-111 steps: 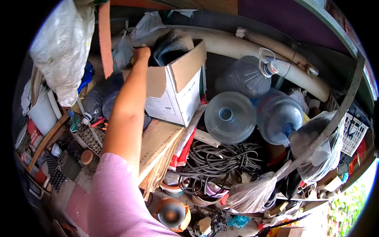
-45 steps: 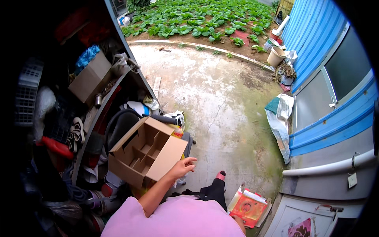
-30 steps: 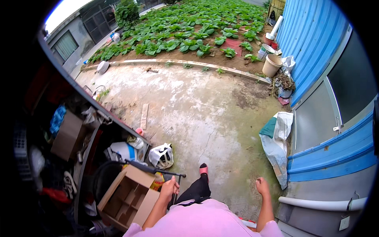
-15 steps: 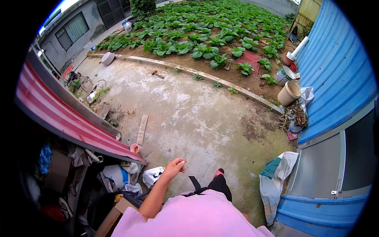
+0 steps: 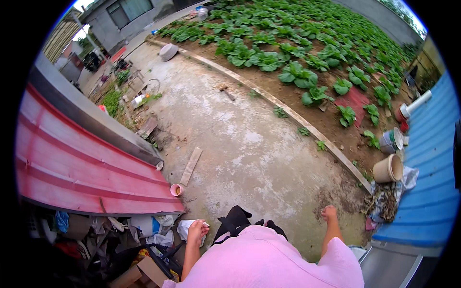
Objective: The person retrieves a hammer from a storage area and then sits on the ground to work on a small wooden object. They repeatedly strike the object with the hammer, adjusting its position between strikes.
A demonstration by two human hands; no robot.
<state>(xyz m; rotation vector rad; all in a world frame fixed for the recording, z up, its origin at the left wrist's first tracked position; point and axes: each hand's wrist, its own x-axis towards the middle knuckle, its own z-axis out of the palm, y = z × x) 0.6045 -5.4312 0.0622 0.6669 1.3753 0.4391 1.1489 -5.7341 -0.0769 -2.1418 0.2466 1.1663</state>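
Note:
My left hand (image 5: 197,231) is at lower centre, its fingers curled around what seems to be something small and pale, too small to name. A white bag (image 5: 185,230) lies just beyond it on the ground. My right hand (image 5: 329,214) hangs out at my right side above the concrete (image 5: 240,153), fingers curled; whether it holds anything is hidden. My pink shirt and black-clad legs fill the bottom middle.
A red corrugated wall (image 5: 96,158) borders the left, over jumbled boxes (image 5: 151,271). A pink cup (image 5: 176,190) and board (image 5: 191,166) lie beside it. Buckets (image 5: 388,169) line the blue wall (image 5: 427,197). A curb (image 5: 269,98) edges leafy plants (image 5: 297,77).
The view has left the cluttered shelf and large bottles for the yard, and has swung leftward past the red wall. My right hand, hidden half a second ago, shows at my side.

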